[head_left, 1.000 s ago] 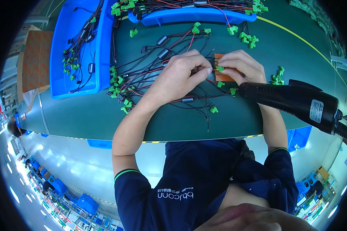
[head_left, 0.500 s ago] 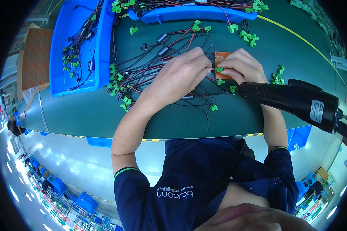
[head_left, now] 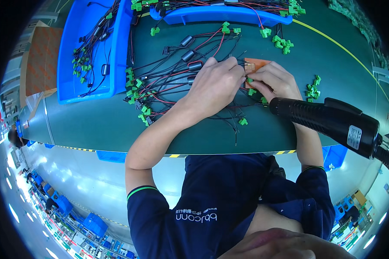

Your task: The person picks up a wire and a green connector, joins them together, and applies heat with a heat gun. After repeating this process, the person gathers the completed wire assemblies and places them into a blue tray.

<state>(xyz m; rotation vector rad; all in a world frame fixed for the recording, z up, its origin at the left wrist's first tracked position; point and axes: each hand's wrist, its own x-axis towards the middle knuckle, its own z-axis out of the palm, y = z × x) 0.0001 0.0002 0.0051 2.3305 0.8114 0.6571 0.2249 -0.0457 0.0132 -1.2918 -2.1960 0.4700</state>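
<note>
My left hand [head_left: 216, 86] is closed in a pinch, its fingertips on the thin wire end of a cable beside a small green connector [head_left: 249, 80]. That connector sits between the fingertips of my right hand [head_left: 277, 82], which is also closed. Both hands meet over an orange-brown block [head_left: 257, 64], partly hidden by my fingers. Under and left of my left hand spreads a bundle of black and red cables [head_left: 160, 90] with black cylinders [head_left: 188, 56] and green connectors [head_left: 136, 84]. Another green connector [head_left: 252, 91] lies just below the block.
A black electric screwdriver [head_left: 324, 118] extends over my right forearm. Blue bins stand at the left [head_left: 119, 82] and far side [head_left: 220, 16], holding more cables. Loose green connectors lie at the right [head_left: 313, 90] and far right [head_left: 283, 44]. A cardboard box [head_left: 41, 62] stands at far left.
My left fingertips have come closer to the right ones, almost touching at the green connector. The whole view has shifted slightly.
</note>
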